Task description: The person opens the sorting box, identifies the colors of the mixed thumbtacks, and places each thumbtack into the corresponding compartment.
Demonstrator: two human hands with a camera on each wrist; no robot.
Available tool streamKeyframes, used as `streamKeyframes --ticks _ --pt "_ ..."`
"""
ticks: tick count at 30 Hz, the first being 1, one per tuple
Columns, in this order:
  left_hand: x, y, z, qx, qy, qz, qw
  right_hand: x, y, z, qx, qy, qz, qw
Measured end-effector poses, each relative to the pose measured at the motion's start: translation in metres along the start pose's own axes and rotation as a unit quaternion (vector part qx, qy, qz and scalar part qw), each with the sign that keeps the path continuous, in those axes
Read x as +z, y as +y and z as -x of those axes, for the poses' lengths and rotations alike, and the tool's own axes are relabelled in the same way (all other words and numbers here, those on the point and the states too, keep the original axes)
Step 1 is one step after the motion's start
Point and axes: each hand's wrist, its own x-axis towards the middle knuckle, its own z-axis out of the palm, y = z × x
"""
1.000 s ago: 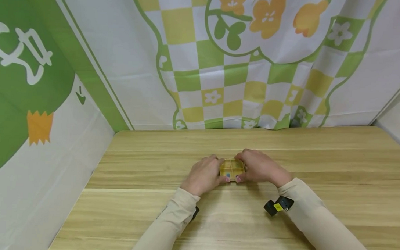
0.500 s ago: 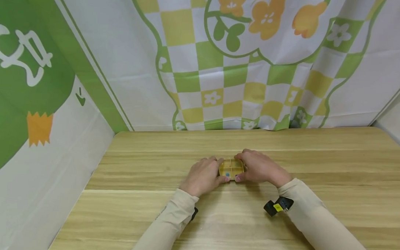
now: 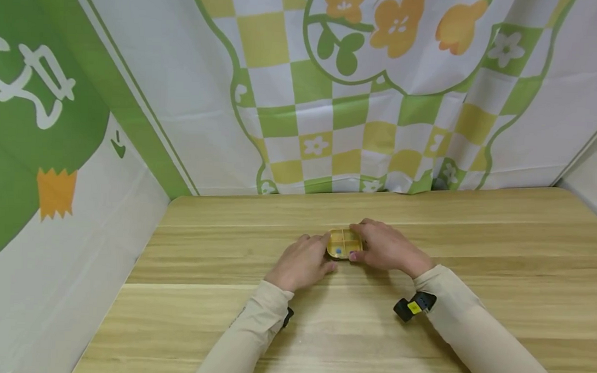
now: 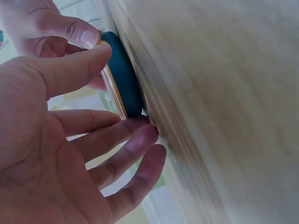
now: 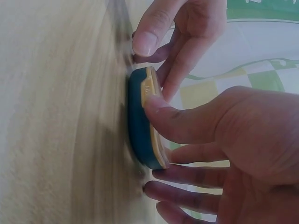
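Observation:
A small pill box [image 3: 337, 243] with a yellow see-through lid and a dark teal base stands on the wooden table. Its lid shows compartments, and a blue spot lies in the near left one. My right hand [image 3: 387, 247] holds the box from the right, thumb on the yellow tab [image 5: 148, 88] at the near edge and fingers at the far side. At the left edge is my left hand [image 3: 301, 263], its index finger by the lid and its thumb apart from the box. From the left wrist, the teal side [image 4: 124, 74] shows between the left thumb and fingers.
The wooden table [image 3: 200, 326] spreads around both arms. A printed curtain [image 3: 320, 116] hangs behind its far edge, and a green and white cloth [image 3: 56, 200] hangs on the left. Small black cameras [image 3: 415, 307] sit at the wrists.
The pill box has shifted slightly toward the far side. My left thumb has come away from its near edge, while my right hand keeps its hold.

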Motion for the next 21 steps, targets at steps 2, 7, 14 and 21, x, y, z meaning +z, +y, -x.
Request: streamKeyframes --ticks 2,7,14,21 --pt "0.0 0.0 0.0 -0.002 -0.006 -0.008 0.9999 0.001 0.001 -0.001 -0.004 0.006 0.002 1.0" --pt "-0.001 -0.002 -0.001 -0.006 -0.022 -0.022 0.9995 0.002 0.001 -0.003 -0.004 0.014 0.006 0.9999" --pt "0.001 -0.001 -0.001 -0.004 -0.036 -0.022 0.9991 0.001 0.006 0.0 0.008 0.008 -0.011 0.9999" --pt "-0.004 -0.004 0.001 0.007 -0.028 0.0 0.9996 -0.012 0.018 0.007 0.035 0.056 -0.03 0.9973"
